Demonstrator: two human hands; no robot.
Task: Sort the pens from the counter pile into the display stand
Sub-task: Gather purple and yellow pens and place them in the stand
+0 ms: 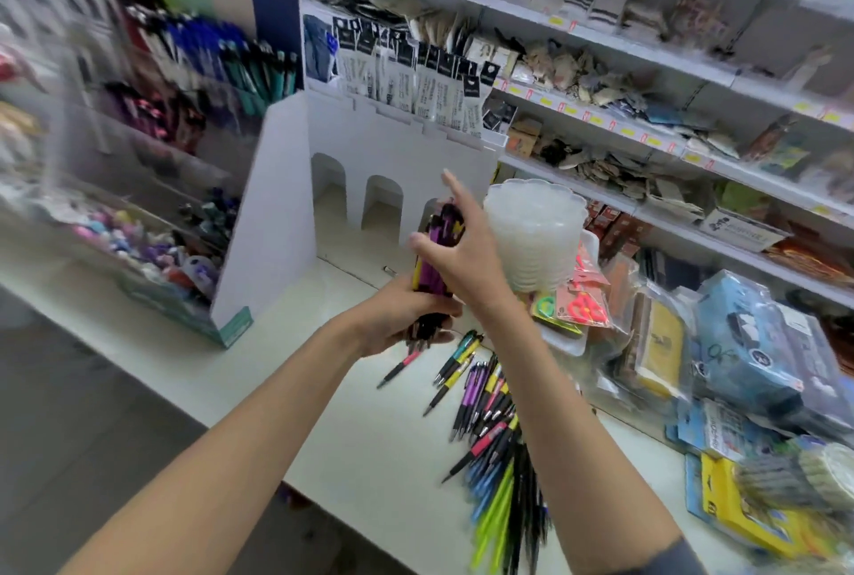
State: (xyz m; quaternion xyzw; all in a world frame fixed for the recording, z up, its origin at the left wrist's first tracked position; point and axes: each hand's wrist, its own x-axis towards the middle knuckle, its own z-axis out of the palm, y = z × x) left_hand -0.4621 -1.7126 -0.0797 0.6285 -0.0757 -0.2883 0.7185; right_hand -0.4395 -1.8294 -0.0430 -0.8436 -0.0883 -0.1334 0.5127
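My left hand (pixel 406 320) grips the lower end of a bundle of pens (pixel 436 251), black with purple and yellow bands, held upright above the counter. My right hand (pixel 462 251) lies against the bundle's upper part with its index finger and thumb stretched out straight. A pile of pens (pixel 490 413) in black, pink, purple, yellow, blue and green lies on the white counter (pixel 323 389) below my hands. The pen display stand (pixel 194 80) rises at the left, its tiers holding blue, teal and dark pens. The view is blurred by motion.
A white cardboard stand (pixel 286 186) with arched openings is just behind my hands. A stack of clear plastic tubs (pixel 536 232) is at the right, beside packaged stationery (pixel 748 352). Shelves of goods (pixel 600 80) fill the back wall. Small erasers (pixel 138 242) sit low on the left.
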